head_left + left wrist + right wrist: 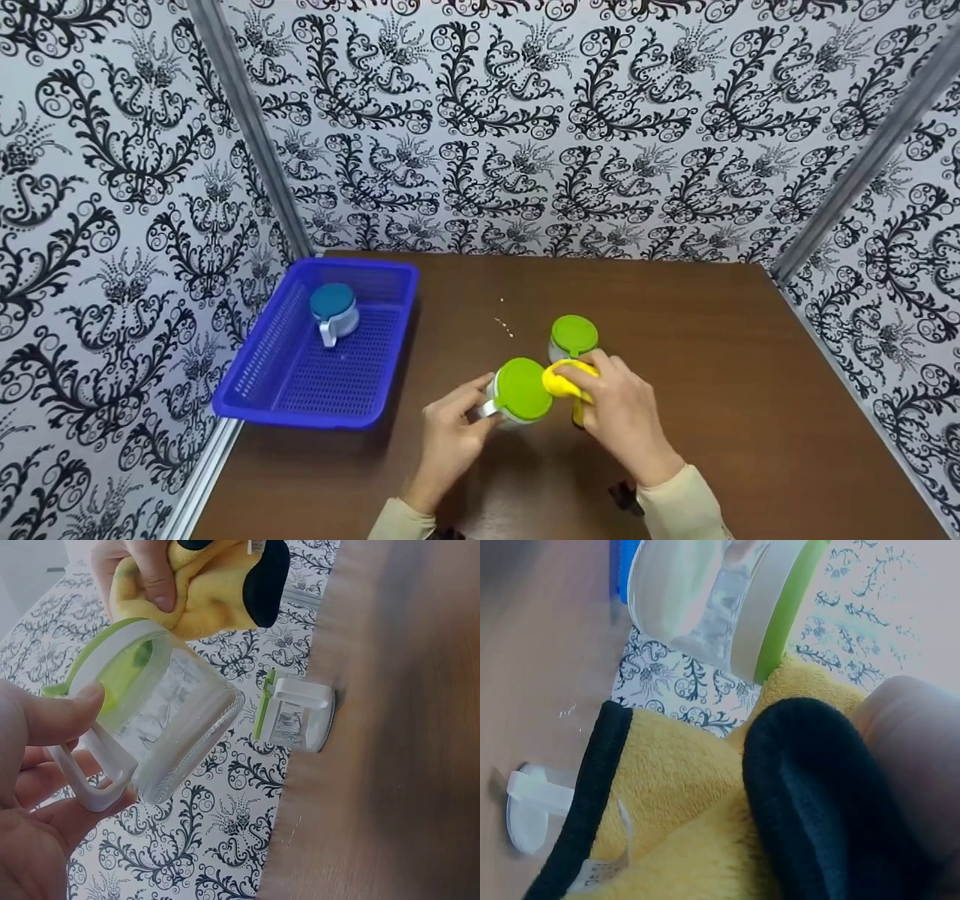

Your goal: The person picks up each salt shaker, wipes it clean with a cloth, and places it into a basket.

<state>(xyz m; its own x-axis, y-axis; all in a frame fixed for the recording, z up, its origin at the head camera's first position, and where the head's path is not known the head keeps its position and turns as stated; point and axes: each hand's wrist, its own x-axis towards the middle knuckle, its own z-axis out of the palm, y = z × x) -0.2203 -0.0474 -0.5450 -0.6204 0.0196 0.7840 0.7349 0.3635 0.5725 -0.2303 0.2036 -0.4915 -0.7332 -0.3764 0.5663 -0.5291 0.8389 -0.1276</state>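
Observation:
My left hand [454, 427] grips the white handle of a clear jar [169, 716] with a green lid [525, 388], held up off the table and tilted in the left wrist view. In my right hand [626, 409] is a bunched yellow cloth [566, 379] with black edging, pressed close to the lid's right edge. Folds of the cloth [682, 772] hang below the jar in the right wrist view. A second green-lidded jar [574, 335] with a white handle stands on the table just beyond the cloth.
A blue plastic basket [375, 420] sits at the left of the brown table [720, 360]. Inside it stands a teal-lidded jar [334, 304]. Small white specks [504, 326] lie on the tabletop. Patterned walls [525, 112] enclose the back and sides.

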